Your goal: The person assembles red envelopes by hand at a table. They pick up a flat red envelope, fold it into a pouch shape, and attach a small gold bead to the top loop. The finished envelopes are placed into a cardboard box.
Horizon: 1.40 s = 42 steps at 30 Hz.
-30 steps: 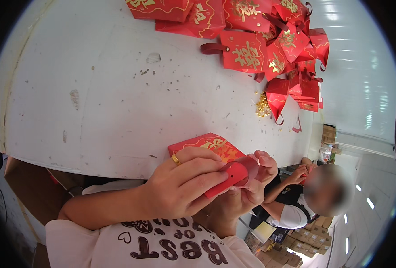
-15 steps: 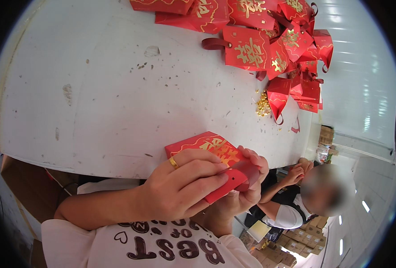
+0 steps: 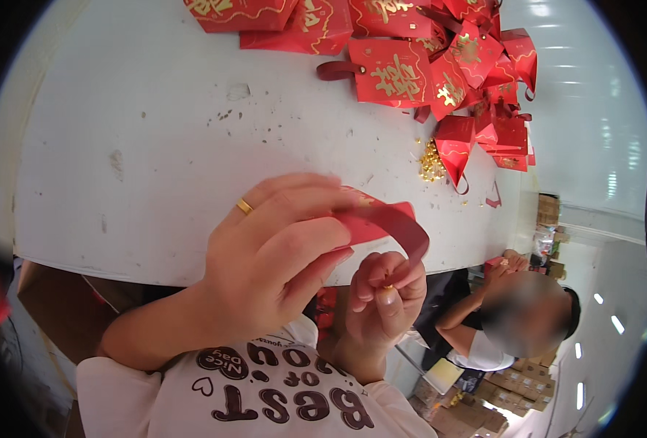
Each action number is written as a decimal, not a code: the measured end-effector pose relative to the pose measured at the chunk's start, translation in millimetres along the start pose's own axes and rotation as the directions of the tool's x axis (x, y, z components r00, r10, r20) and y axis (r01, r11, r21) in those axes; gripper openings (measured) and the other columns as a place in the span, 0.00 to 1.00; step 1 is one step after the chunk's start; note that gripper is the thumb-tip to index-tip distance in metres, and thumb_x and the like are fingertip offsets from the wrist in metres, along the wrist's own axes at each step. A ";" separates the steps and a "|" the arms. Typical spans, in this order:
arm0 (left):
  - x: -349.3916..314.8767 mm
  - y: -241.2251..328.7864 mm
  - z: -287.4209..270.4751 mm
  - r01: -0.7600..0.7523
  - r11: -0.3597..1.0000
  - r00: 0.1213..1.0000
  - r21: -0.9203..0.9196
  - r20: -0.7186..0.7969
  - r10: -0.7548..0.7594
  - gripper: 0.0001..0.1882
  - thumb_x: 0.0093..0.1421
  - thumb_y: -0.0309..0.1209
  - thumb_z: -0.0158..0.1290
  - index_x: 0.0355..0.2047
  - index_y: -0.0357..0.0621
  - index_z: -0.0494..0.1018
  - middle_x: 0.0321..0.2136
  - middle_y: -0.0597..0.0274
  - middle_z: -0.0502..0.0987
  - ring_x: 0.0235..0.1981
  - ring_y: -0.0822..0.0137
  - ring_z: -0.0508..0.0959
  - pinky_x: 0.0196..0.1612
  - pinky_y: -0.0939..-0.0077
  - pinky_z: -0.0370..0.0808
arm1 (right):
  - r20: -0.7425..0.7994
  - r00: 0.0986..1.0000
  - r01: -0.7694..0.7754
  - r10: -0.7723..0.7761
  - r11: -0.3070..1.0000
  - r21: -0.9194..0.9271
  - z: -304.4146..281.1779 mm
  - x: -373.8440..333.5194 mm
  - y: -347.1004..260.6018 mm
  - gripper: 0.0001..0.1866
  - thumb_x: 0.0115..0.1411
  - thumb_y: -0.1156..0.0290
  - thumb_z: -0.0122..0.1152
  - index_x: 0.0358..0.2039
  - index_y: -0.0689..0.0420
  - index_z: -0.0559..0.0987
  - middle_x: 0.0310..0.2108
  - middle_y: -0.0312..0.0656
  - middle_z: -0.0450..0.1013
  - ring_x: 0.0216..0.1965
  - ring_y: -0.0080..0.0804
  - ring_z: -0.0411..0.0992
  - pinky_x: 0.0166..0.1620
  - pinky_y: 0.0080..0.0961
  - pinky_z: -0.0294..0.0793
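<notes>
My left hand [image 3: 268, 252], with a gold ring on one finger, is closed around a small red gift box [image 3: 367, 228] and holds it above the near edge of the table. A dark red ribbon [image 3: 413, 237] arches from the box down to my right hand [image 3: 387, 303]. The fingertips of that hand pinch the ribbon's lower end together with a tiny gold stud [image 3: 389, 287]. Part of the box is hidden behind my left fingers.
Red gift boxes [image 3: 393, 77] with gold print and ribbon loops are heaped across the far side of the white table [image 3: 192, 190]. A little pile of gold studs [image 3: 431, 164] lies beside them. At right, a co-worker [image 3: 476, 317] sits near stacked cardboard boxes [image 3: 517, 387].
My right hand has moved away from the box and down, drawing the ribbon end out into an arch. My left hand has lifted and turned the box; a gold stud now shows at my right fingertips.
</notes>
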State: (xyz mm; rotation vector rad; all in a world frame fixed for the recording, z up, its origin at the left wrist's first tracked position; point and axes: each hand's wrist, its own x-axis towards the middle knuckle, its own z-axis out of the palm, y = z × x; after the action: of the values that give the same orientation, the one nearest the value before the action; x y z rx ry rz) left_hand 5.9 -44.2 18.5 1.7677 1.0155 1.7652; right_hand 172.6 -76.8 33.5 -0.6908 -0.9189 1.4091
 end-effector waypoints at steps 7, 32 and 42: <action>-16.1 45.5 -41.0 -0.160 0.936 0.976 0.314 0.193 0.102 0.19 0.48 0.38 0.63 0.38 0.43 0.74 0.42 0.55 0.66 0.37 0.60 0.67 0.35 0.73 0.65 | 0.079 0.996 0.040 -0.043 0.998 0.040 14.4 -0.5 3.7 0.10 0.51 0.86 0.59 0.35 0.67 0.73 0.32 0.55 0.73 0.29 0.35 0.74 0.30 0.26 0.76; -29.6 55.9 -53.7 0.353 0.912 0.881 -0.208 0.401 -0.250 0.10 0.48 0.17 0.60 0.33 0.35 0.78 0.29 0.59 0.73 0.28 0.69 0.74 0.27 0.78 0.71 | 0.491 0.871 0.184 -0.026 0.943 -0.276 14.5 -18.4 -1.3 0.08 0.48 0.84 0.63 0.31 0.61 0.80 0.31 0.45 0.76 0.28 0.33 0.74 0.31 0.21 0.73; -36.4 69.0 -56.0 0.005 0.994 0.963 0.111 0.268 -0.035 0.14 0.42 0.17 0.61 0.31 0.42 0.78 0.27 0.63 0.73 0.24 0.69 0.73 0.25 0.79 0.69 | 0.469 0.883 0.164 0.017 0.925 -0.344 23.0 -15.2 -1.9 0.08 0.46 0.84 0.66 0.29 0.61 0.79 0.28 0.43 0.76 0.26 0.31 0.74 0.28 0.20 0.73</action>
State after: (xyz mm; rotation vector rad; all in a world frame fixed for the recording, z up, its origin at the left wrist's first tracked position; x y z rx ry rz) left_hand -32.8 -125.7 51.3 1.9923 1.0251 1.4292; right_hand 154.9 -94.8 44.7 -0.5941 -1.6124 1.3653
